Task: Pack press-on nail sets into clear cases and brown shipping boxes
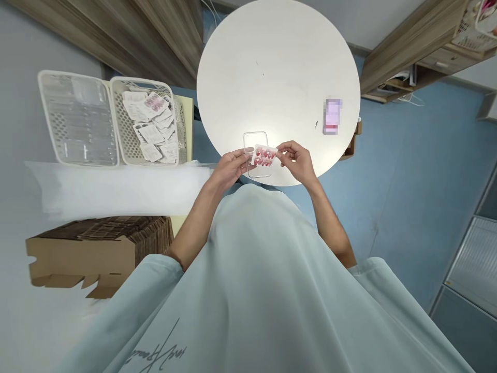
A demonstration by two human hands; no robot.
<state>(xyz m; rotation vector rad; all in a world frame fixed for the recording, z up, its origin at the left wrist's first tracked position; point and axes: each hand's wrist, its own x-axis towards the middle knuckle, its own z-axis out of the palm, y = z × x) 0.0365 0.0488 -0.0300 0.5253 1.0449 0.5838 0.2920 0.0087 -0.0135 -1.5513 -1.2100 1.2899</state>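
Note:
A white card of pink-red press-on nails is held over the front edge of the round white table. My right hand pinches the card's right end between thumb and fingertips. From the left, my left hand grips a clear plastic case, whose thin outline shows behind and around the card. The card's left end lies close to my left fingertips; whether they touch it I cannot tell. The case's lower part is partly hidden by the card and fingers.
Left of the table, one white basket contains clear plastic cases, and another basket has several nail cards. Nearer are white plastic sheeting and a row of flattened cardboard boxes. A blurred-out pinkish object lies on the table's right side.

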